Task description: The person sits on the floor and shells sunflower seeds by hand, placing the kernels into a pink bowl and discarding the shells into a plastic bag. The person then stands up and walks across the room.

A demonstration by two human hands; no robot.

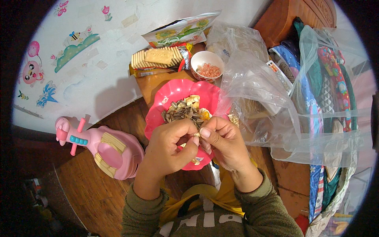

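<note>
My left hand (170,146) and my right hand (226,143) meet over the front of a pink scalloped plastic plate (155,108). Thumbs and fingertips of both pinch one small pale piece (197,134); what it is, I cannot tell, since the fingers cover most of it. Striped sunflower seeds or their hulls (182,112) are heaped on the plate. Yellowish-white peel scraps (193,101) lie among them. Just behind the plate stands a small white bowl (202,59) with pinkish-red kernels (208,70), which look like pomegranate arils.
An opened pack of biscuits (158,57) lies behind the plate, before a sunflower-printed bag (183,31). Clear plastic bags (257,80) crowd the right side, near folded bedding (315,115) under sheer netting. A pink ride-on toy (111,151) is on the wooden floor (83,189) at left.
</note>
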